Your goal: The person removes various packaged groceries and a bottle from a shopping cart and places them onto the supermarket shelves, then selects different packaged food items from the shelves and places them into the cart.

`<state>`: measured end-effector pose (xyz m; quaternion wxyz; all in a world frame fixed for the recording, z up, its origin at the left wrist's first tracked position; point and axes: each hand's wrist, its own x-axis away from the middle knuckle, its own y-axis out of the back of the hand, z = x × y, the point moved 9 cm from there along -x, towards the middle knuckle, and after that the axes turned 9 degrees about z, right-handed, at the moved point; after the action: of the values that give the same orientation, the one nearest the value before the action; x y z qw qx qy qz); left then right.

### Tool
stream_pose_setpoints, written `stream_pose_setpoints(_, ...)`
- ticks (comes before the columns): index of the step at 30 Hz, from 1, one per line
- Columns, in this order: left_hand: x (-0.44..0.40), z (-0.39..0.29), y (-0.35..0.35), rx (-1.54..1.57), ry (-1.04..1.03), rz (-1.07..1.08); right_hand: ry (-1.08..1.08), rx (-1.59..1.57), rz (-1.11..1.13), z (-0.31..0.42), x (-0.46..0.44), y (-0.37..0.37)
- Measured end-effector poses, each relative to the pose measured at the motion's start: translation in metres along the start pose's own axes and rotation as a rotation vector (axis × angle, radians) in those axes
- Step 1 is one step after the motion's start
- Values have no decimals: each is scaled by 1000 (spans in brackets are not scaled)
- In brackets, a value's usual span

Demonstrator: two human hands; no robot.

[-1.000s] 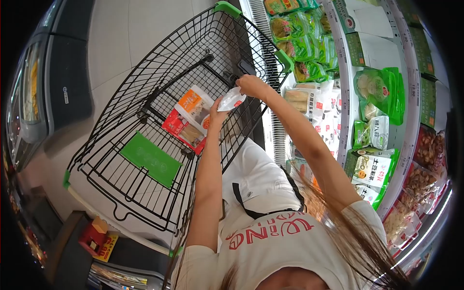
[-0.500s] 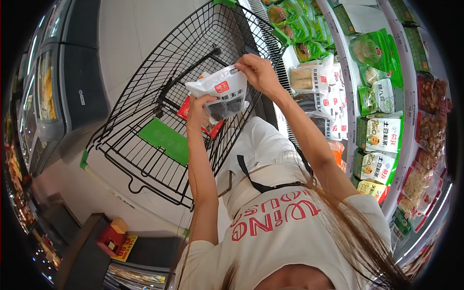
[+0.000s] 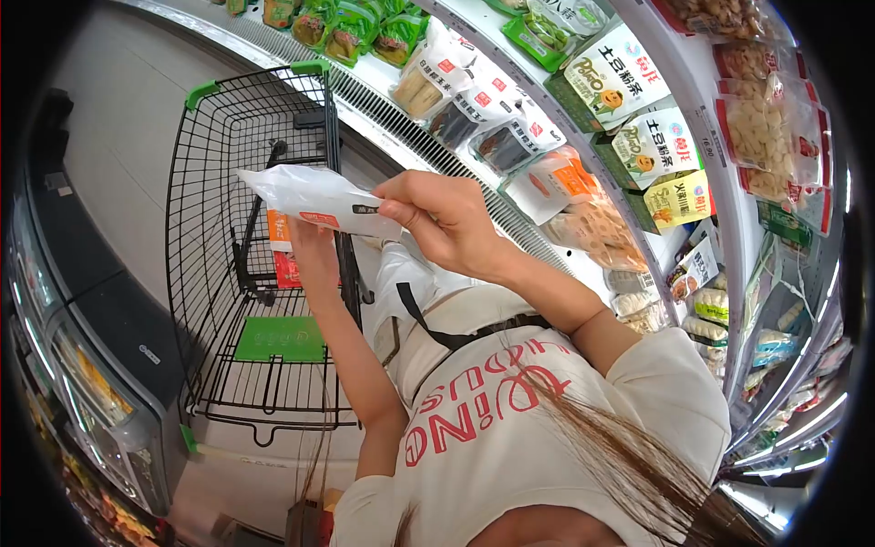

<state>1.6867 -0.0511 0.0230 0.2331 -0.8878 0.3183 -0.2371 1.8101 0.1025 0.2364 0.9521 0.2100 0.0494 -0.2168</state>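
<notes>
Above the shopping cart (image 3: 173,264) I hold a white plastic packet of corn (image 3: 305,193), tilted so its broad face is seen nearly edge-on. The fingers of my right hand (image 3: 442,223) pinch its right end, next to a small dark label. From below, my left hand (image 3: 314,251) grips the same packet, its fingers largely hidden behind the plastic. Beneath my left hand, an orange-and-white packet (image 3: 279,232) and a red packet (image 3: 288,270) show in the cart.
To the right, a chilled shelf carries similar corn packets (image 3: 474,114), green bags (image 3: 355,32) and potato noodle packs (image 3: 620,77). Bags of pale food (image 3: 775,137) fill the upper shelf. A green panel (image 3: 278,339) sits at the cart's near end. Dark freezer cabinets (image 3: 109,319) stand at left.
My view has swung toward the shelves. The packet has tipped from showing its printed front to nearly edge-on, still in both hands.
</notes>
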Motion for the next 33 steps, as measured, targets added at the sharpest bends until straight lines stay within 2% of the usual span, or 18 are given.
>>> stream_pose_setpoints(2, -4, 97, -28, 453, 309, 63, -1, 24, -6, -13, 26, 15)
stream_pose_setpoints(5, 0, 205, -101, 622, 568, 278, -188, 6, -141, -58, 67, 42)
stream_pose_setpoints(6, -1, 232, -122, 731, 595, 399, -265, 3, -183, -76, 82, 52)
stream_pose_setpoints(8, 0, 260, -155, 737, 767, 296, -388, 79, -281, -116, 110, 79)
stream_pose_setpoints(9, -2, 308, -138, 785, 866, 219, -479, 78, -356, -141, 128, 94)
stream_pose_setpoints(10, -1, 346, -111, 624, 920, 5, -618, 101, -383, -172, 148, 109)
stream_pose_setpoints(12, 1, 361, -105, 476, 947, -172, -690, 253, -444, -225, 178, 139)
stream_pose_setpoints(13, 0, 376, -101, 451, 970, -165, -682, 353, -463, -252, 189, 151)
stream_pose_setpoints(18, -2, 447, -77, 257, 1061, -217, -796, 382, -534, -351, 221, 187)
stream_pose_setpoints(22, -29, 462, -106, 260, 1000, -259, -891, 274, -583, -393, 228, 200)
stream_pose_setpoints(23, -40, 465, -117, 344, 956, -198, -873, 281, -591, -397, 223, 205)
stream_pose_setpoints(25, -50, 483, -121, 308, 946, -109, -862, 295, -601, -375, 212, 211)
stream_pose_setpoints(26, -56, 492, -124, 290, 938, -63, -814, 401, -560, -381, 210, 213)
stream_pose_setpoints(27, -52, 492, -122, 193, 985, -146, -765, 503, -520, -397, 214, 211)
stream_pose_setpoints(28, -52, 499, -124, 162, 1016, -56, -713, 601, -479, -408, 218, 207)
stream_pose_setpoints(30, -47, 501, -128, 123, 1071, -17, -788, 639, -413, -429, 221, 198)
stream_pose_setpoints(31, -47, 501, -130, 112, 1030, 15, -828, 657, -380, -436, 224, 193)
stream_pose_setpoints(33, -42, 496, -130, 78, 1055, 92, -809, 629, -430, -434, 225, 183)
